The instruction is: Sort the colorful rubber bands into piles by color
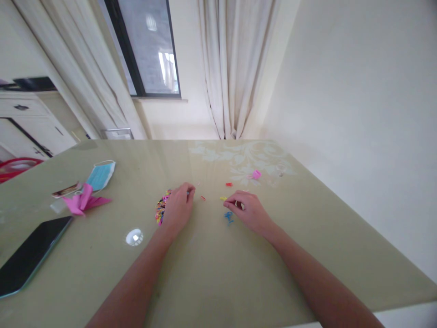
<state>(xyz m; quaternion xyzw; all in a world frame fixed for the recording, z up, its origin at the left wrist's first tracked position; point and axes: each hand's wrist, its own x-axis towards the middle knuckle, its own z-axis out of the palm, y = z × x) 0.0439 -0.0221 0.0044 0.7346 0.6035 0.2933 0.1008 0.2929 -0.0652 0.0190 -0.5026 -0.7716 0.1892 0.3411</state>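
A heap of small multicoloured pieces (160, 210), looking like tiny rubber bands, lies on the table, partly covered by my left hand (179, 202). The fingers of that hand are curled together at the heap's right side, and their tips are partly hidden. My right hand (247, 207) pinches thumb and forefinger together just beside a few yellow pieces (223, 198); anything in the pinch is too small to make out. Below those fingertips sits a small blue cluster (228, 217). Farther back is a little red cluster (229, 184), and one red piece (203, 198) lies between my hands.
A pink object (256, 174) lies at the back right. On the left are a pink folded-paper shape (85, 200), a blue face mask (101, 176), a phone (32, 255) and a shiny round object (134, 237). A wall (368, 114) borders the table's right side.
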